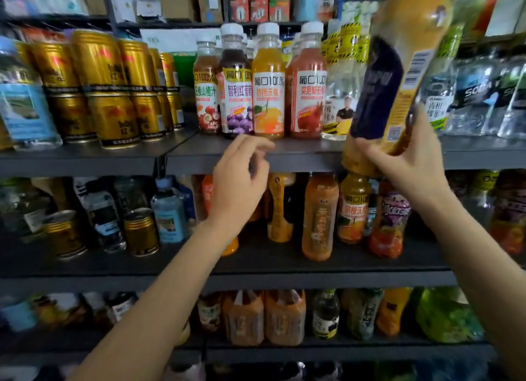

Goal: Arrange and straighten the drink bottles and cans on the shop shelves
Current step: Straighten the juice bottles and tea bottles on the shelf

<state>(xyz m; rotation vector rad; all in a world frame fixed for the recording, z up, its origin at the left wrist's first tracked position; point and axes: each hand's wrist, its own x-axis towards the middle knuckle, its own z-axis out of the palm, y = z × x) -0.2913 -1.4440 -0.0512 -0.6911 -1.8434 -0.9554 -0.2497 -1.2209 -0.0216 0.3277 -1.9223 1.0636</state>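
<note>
While the right grip [410, 161] clamps a tilted orange bottle [398, 67] near its base, the left grip [242, 175] beside it hangs loosely curled, holding nothing.

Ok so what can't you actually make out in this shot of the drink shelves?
Head view only:
- Cap of the orange bottle held by the right hand: cut off by the top edge.
- Bottom-shelf bottles: labels too blurred to read.
- Bottles behind the left hand: partly hidden by it.
- Gold cans: print smeared by motion blur.
</note>
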